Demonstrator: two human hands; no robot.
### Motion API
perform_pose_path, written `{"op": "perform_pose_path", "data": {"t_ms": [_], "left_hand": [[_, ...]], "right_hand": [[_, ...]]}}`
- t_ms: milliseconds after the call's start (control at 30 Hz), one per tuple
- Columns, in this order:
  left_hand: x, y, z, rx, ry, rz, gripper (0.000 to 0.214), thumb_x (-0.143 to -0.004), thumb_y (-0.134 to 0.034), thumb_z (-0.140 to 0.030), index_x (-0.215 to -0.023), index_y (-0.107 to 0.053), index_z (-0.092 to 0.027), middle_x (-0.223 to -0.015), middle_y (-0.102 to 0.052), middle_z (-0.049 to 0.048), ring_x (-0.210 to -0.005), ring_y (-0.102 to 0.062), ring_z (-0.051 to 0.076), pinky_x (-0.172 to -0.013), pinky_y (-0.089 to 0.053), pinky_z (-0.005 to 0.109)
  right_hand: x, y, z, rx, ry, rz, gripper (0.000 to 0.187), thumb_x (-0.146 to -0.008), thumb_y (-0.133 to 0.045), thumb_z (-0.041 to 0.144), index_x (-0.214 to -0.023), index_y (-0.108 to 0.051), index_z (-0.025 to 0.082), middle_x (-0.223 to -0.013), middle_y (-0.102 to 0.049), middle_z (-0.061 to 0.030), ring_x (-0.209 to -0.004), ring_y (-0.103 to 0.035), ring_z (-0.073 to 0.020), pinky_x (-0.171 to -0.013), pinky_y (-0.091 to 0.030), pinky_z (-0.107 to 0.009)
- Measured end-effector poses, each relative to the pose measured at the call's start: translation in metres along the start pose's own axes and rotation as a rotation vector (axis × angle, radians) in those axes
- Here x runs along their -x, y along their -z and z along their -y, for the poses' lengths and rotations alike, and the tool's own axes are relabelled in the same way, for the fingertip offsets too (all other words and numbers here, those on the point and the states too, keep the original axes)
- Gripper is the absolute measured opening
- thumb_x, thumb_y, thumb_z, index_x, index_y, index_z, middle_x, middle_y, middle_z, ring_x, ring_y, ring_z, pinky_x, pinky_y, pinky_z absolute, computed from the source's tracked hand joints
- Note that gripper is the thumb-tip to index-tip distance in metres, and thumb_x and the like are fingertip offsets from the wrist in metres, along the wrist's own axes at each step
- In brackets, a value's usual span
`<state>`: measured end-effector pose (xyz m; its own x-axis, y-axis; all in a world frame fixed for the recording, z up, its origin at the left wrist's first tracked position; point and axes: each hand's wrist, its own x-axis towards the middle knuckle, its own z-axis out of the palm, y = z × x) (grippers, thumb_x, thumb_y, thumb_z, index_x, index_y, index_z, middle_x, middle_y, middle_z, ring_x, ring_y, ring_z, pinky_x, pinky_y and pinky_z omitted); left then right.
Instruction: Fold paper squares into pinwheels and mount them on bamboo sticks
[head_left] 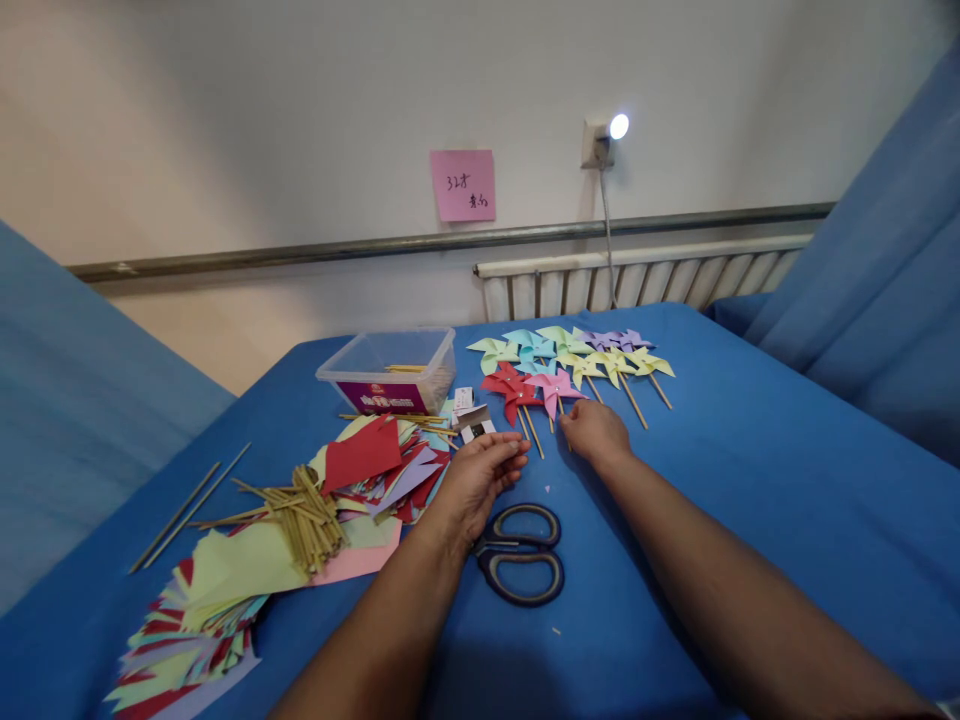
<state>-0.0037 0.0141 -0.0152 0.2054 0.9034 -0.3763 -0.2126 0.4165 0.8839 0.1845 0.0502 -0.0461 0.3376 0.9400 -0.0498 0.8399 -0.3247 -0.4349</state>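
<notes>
My right hand [595,432] rests on the blue cloth with its fingers closed round the stick of the pink paper pinwheel [553,386]. Beside it lies a red pinwheel [510,386]. My left hand [480,480] hovers palm up, fingers loosely curled and apart, with nothing in it, just above the black-handled scissors [521,553]. Behind the pink and red ones, several finished pinwheels [577,355] in green, blue, purple and yellow lie in rows.
A heap of coloured paper pieces [375,465] and a bundle of short wooden sticks [311,515] lie to the left. A clear plastic box [390,372] stands behind them, a small white box [472,420] beside it. Two long skewers [187,510] lie far left.
</notes>
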Motion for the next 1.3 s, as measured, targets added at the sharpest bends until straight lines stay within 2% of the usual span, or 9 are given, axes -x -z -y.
{"op": "perform_pose_path", "data": {"t_ms": [233,600,800,900,967,1100,1167,1233,1300], "left_hand": [[0.001,-0.001,0.0,-0.005,0.008,0.012,0.018,-0.073,-0.072,-0.017,-0.09,-0.068,-0.013,-0.095,-0.072,0.0108,-0.069,-0.065,0.011,-0.06,-0.05,0.019],[0.003,-0.004,0.002,-0.029,-0.01,0.009,0.017,-0.071,-0.071,-0.015,-0.087,-0.067,-0.013,-0.088,-0.072,0.0105,-0.064,-0.063,0.01,-0.056,-0.047,0.019],[0.004,-0.007,0.003,-0.165,-0.131,-0.005,0.017,-0.067,-0.074,-0.018,-0.082,-0.067,-0.014,-0.079,-0.071,0.0084,-0.06,-0.059,0.01,-0.054,-0.042,0.02],[0.012,0.005,-0.008,-0.341,-0.307,-0.125,0.019,-0.066,-0.075,-0.022,-0.083,-0.069,-0.015,-0.073,-0.067,0.0049,-0.061,-0.058,0.012,-0.058,-0.042,0.023],[0.02,0.024,-0.02,-0.54,-0.456,-0.256,0.018,-0.068,-0.072,-0.023,-0.086,-0.07,-0.018,-0.08,-0.068,0.0059,-0.07,-0.061,0.016,-0.066,-0.046,0.027],[0.038,0.072,-0.047,-1.227,-0.639,-0.495,0.036,-0.073,-0.068,-0.029,-0.108,-0.067,-0.022,-0.113,-0.067,0.0108,-0.105,-0.058,0.028,-0.091,-0.042,0.038],[0.043,0.091,-0.053,-1.474,-0.6,-0.534,0.047,-0.071,-0.069,-0.031,-0.116,-0.063,-0.019,-0.122,-0.063,0.0142,-0.111,-0.055,0.032,-0.094,-0.039,0.041],[0.045,0.102,-0.055,-1.619,-0.53,-0.535,0.044,-0.072,-0.068,-0.034,-0.113,-0.063,-0.019,-0.115,-0.066,0.0141,-0.107,-0.056,0.033,-0.09,-0.04,0.041],[0.045,0.107,-0.053,-1.667,-0.471,-0.555,0.035,-0.075,-0.064,-0.038,-0.104,-0.066,-0.019,-0.105,-0.069,0.0139,-0.098,-0.06,0.032,-0.083,-0.042,0.038]], "right_hand": [[0.0,0.0,0.002,0.009,-0.004,-0.002,0.031,-0.086,-0.049,0.043,-0.085,-0.071,0.021,-0.089,-0.073,-0.0112,-0.086,-0.067,-0.0243,-0.066,-0.042,-0.03],[0.002,-0.001,-0.003,0.004,0.027,-0.008,0.03,-0.086,-0.051,0.045,-0.079,-0.069,0.022,-0.083,-0.072,-0.0071,-0.082,-0.066,-0.0222,-0.062,-0.038,-0.029],[0.01,0.006,-0.003,-0.023,0.07,-0.093,0.031,-0.087,-0.051,0.044,-0.072,-0.066,0.021,-0.071,-0.069,-0.0058,-0.069,-0.062,-0.0201,-0.054,-0.029,-0.029],[0.027,0.011,0.002,-0.118,0.183,-0.166,0.032,-0.088,-0.049,0.044,-0.07,-0.062,0.022,-0.067,-0.067,-0.0028,-0.062,-0.058,-0.017,-0.054,-0.028,-0.028],[0.041,0.013,0.008,-0.195,0.291,-0.195,0.03,-0.088,-0.05,0.043,-0.071,-0.061,0.022,-0.066,-0.066,-0.0009,-0.061,-0.057,-0.0156,-0.055,-0.029,-0.027],[0.068,0.011,0.019,-0.324,0.466,-0.164,0.027,-0.09,-0.049,0.04,-0.072,-0.059,0.021,-0.065,-0.063,0.0012,-0.06,-0.055,-0.0135,-0.057,-0.032,-0.025],[0.075,0.008,0.023,-0.347,0.516,-0.135,0.026,-0.09,-0.05,0.038,-0.071,-0.058,0.021,-0.065,-0.063,0.0013,-0.061,-0.055,-0.0134,-0.058,-0.032,-0.025],[0.079,0.004,0.026,-0.359,0.541,-0.101,0.025,-0.09,-0.05,0.036,-0.071,-0.057,0.021,-0.067,-0.063,0.0012,-0.061,-0.055,-0.0134,-0.058,-0.033,-0.024],[0.079,0.001,0.028,-0.373,0.55,-0.057,0.023,-0.089,-0.052,0.035,-0.072,-0.058,0.021,-0.068,-0.064,0.0012,-0.062,-0.056,-0.0135,-0.058,-0.034,-0.024]]}}
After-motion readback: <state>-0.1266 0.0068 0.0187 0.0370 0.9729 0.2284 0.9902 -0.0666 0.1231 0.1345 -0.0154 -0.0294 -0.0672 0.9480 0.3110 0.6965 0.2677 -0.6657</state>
